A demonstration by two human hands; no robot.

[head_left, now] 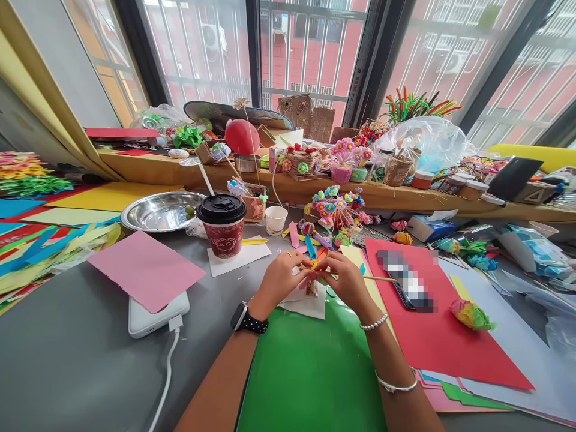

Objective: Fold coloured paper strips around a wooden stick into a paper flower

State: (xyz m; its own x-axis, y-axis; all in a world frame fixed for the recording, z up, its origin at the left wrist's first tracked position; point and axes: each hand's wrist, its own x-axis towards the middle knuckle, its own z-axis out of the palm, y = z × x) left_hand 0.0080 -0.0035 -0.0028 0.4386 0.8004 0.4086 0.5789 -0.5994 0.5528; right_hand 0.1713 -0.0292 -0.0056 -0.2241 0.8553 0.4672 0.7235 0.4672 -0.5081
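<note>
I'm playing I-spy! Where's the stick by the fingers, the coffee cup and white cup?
Stick point(378, 278): head view, its bare shaft.
Coffee cup point(224, 239): head view, its red side.
White cup point(276, 221): head view, its side.

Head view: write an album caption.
Left hand and right hand meet at a thin tan stick, near a glossy green sheet and a dark-red cup with a black lid.

Gray table point(81, 372): 1 steel dish point(153, 210), 1 white power bank point(150, 318), 1 small paper cup point(276, 223), 1 white sheet point(256, 255) and 1 glossy green mat point(310, 372) directly on it.
Tan ledge point(198, 181): behind the table; bears 1 metal tin point(246, 164), 1 pink pot point(341, 174) and several lidded jars point(471, 191).
</note>
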